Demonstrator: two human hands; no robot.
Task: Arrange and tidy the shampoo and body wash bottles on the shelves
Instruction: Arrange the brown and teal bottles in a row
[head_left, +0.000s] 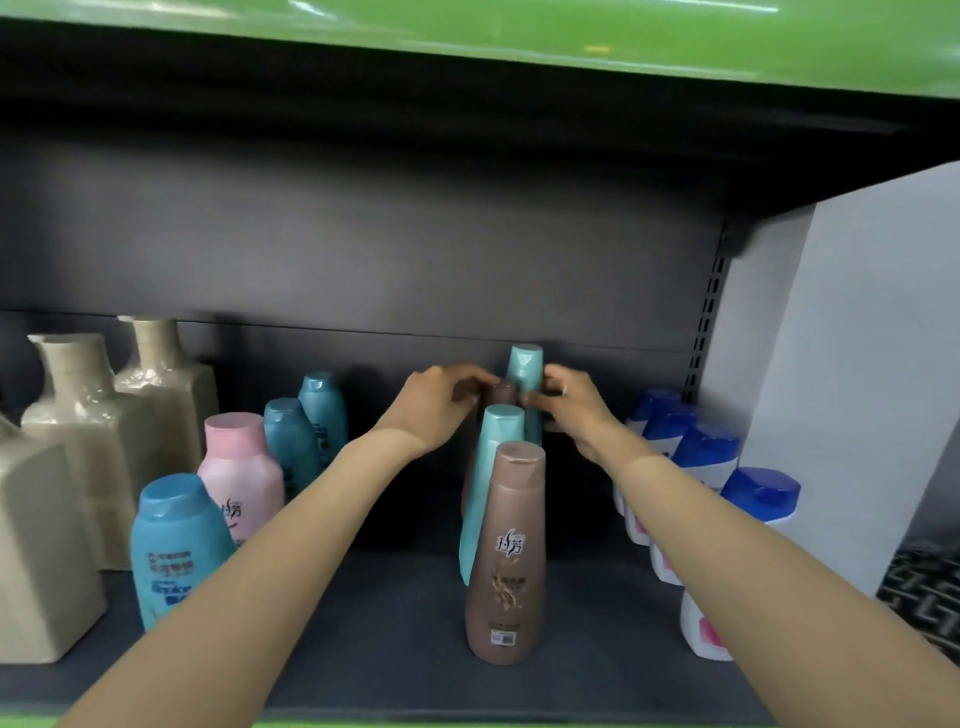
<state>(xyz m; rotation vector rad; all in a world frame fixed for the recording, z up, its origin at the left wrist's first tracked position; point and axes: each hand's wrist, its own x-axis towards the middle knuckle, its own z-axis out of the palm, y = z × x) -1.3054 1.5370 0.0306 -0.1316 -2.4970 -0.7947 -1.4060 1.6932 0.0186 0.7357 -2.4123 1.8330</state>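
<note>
At the left of the frame, beige wrapped bottles (78, 441) and blue and pink bottles (239, 467) are seen standing upright. In the centre, a front-to-back file of tall bottles is formed: a brown bottle (506, 561) in front, a teal one (488, 478) behind it. The left hand (441, 405) and right hand (571, 410) are curled from either side around the rear brown bottle (501, 395) and rear teal bottle (525, 374), both upright; exact grip cannot be told. White, blue-capped bottles (706, 467) stand at right on the dark shelf (363, 623).
</note>
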